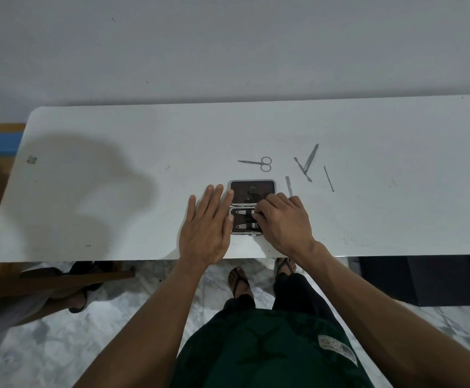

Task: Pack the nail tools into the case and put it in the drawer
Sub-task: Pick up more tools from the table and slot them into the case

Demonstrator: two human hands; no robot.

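A small dark case (252,191) lies open on the white table (116,135), its lid half farther away and its tray half nearer me. Two nail clippers sit in the tray, an upper clipper (243,212) and a lower clipper (245,226). My left hand (207,228) rests flat with spread fingers against the case's left edge. My right hand (284,219) covers the tray's right side, fingertips pinched on the upper clipper's end. Loose on the table are small scissors (257,163), a short file (289,186), crossed tweezers and pusher (308,163), and a thin pick (329,178).
The table's front edge (144,260) runs just behind my wrists. A wooden chair (60,278) stands low at the left, a dark cabinet (424,281) under the table at the right. My sandalled feet (239,278) stand on marble floor.
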